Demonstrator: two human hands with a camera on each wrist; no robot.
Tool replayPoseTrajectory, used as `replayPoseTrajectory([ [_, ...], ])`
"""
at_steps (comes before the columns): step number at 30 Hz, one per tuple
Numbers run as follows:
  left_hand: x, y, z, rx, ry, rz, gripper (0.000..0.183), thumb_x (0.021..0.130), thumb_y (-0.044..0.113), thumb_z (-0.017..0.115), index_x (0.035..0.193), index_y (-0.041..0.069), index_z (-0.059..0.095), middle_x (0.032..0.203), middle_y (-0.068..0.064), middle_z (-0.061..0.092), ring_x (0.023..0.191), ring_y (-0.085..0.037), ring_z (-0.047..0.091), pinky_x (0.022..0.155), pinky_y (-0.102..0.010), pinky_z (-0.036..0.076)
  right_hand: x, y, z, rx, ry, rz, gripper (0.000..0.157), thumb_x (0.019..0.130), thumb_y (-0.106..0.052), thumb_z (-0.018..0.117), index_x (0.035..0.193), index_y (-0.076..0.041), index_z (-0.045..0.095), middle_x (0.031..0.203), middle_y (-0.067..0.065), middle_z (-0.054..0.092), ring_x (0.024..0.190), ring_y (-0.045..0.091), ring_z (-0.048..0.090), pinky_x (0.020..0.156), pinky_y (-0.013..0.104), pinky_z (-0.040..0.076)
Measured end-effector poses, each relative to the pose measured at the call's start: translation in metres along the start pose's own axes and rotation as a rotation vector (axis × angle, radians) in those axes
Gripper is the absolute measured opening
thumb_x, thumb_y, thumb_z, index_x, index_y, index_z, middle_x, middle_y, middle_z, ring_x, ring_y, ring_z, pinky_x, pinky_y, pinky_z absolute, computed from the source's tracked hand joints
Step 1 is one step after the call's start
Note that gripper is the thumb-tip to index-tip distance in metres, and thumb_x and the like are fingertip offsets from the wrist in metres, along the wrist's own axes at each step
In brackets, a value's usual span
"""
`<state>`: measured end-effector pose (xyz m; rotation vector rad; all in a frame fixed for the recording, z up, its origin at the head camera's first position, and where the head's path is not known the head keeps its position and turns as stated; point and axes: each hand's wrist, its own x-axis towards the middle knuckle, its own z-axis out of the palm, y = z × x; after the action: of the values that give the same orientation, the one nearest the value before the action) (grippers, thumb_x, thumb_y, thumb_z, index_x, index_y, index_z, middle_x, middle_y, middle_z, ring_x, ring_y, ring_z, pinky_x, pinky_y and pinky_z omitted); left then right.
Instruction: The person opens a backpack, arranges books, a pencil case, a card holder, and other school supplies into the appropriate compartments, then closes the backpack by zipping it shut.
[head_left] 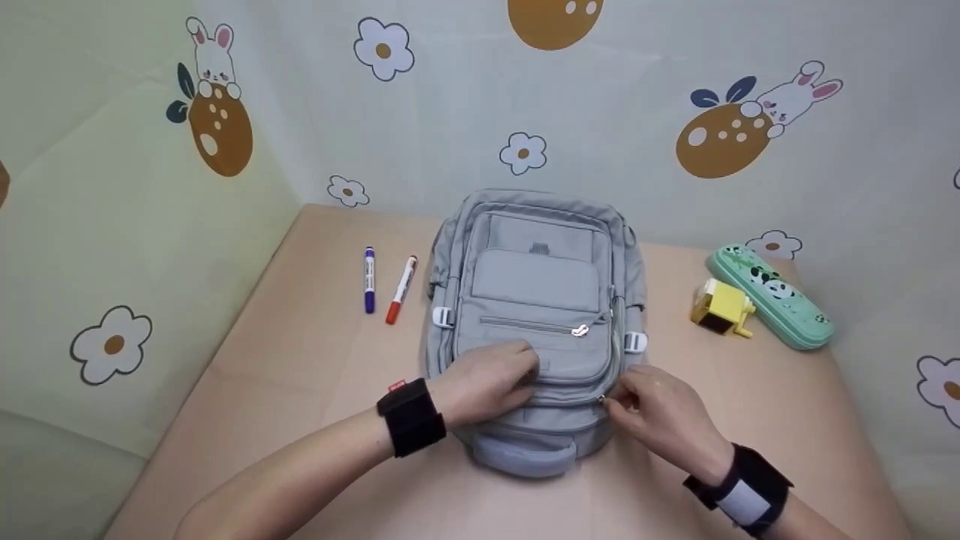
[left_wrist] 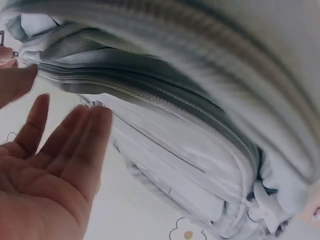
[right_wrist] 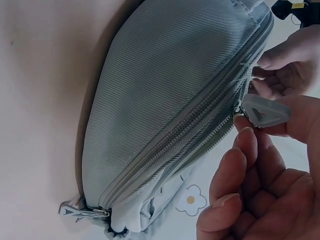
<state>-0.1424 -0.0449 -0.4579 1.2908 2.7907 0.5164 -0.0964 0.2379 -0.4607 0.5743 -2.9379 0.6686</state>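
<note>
A grey backpack [head_left: 536,281] lies on the table with its top handle [head_left: 525,457] toward me. My right hand [head_left: 664,412] is at its near right side, where thumb and fingers pinch a grey zipper pull [right_wrist: 267,112]. Part of that zipper stands unzipped, with a narrow gap between its toothed edges [right_wrist: 215,132]. Over the lower front of the bag is my left hand [head_left: 487,379], its fingers [left_wrist: 82,145] extended and holding nothing, close to the zipper's edge in the left wrist view.
Left of the bag lie a blue marker [head_left: 369,281] and a red marker [head_left: 402,290]. To its right are a yellow pencil sharpener [head_left: 724,306] with a crank and a green panda pencil case [head_left: 780,300]. Patterned cloth [head_left: 442,105] hangs behind the table.
</note>
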Motion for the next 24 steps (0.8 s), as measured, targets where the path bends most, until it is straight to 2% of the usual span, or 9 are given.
replayPoseTrajectory([
  [2,-0.007,-0.002,-0.001,0.022,0.002,0.010,0.016,0.093,0.026,0.074,0.099,0.015,0.064,0.092,0.005,0.058,0.082,-0.012,0.056,0.073,-0.028,0.051,0.000,-0.001,-0.001,0.003,-0.003,0.006,0.020,0.081,-0.014,0.079,0.077,-0.025,0.064,0.076,-0.014,0.054,0.069,0.004,0.051,0.060,0.025,0.046],
  [7,-0.021,-0.008,0.001,0.090,-0.046,-0.018,0.014,0.090,0.027,0.078,0.090,0.016,0.070,0.083,0.006,0.058,0.074,-0.012,0.054,0.065,-0.027,0.047,-0.001,-0.002,-0.001,0.020,-0.003,0.017,0.020,0.082,-0.014,0.080,0.077,-0.026,0.064,0.076,-0.015,0.055,0.070,0.004,0.052,0.061,0.026,0.046],
  [13,-0.025,-0.010,0.007,0.179,-0.040,-0.011,0.011,0.089,0.019,0.074,0.079,0.016,0.069,0.072,0.006,0.058,0.062,-0.012,0.052,0.055,-0.028,0.045,-0.002,-0.002,0.001,0.032,0.000,0.018,0.021,0.082,-0.014,0.080,0.077,-0.027,0.064,0.076,-0.015,0.055,0.070,0.003,0.051,0.061,0.025,0.046],
  [20,-0.025,-0.010,0.009,0.156,-0.014,-0.014,0.013,0.088,0.015,0.071,0.076,0.016,0.066,0.070,0.007,0.057,0.059,-0.010,0.051,0.053,-0.027,0.045,-0.005,-0.005,0.006,0.054,0.005,0.018,0.022,0.082,-0.015,0.081,0.075,-0.028,0.065,0.074,-0.017,0.053,0.068,0.002,0.050,0.059,0.025,0.044],
  [24,-0.025,-0.012,0.008,0.131,-0.007,-0.012,0.014,0.086,0.013,0.071,0.075,0.016,0.063,0.070,0.007,0.056,0.059,-0.010,0.049,0.054,-0.025,0.045,-0.004,-0.015,0.010,0.057,-0.002,-0.015,0.021,0.082,-0.016,0.080,0.075,-0.028,0.065,0.073,-0.019,0.053,0.067,0.001,0.050,0.058,0.024,0.044],
])
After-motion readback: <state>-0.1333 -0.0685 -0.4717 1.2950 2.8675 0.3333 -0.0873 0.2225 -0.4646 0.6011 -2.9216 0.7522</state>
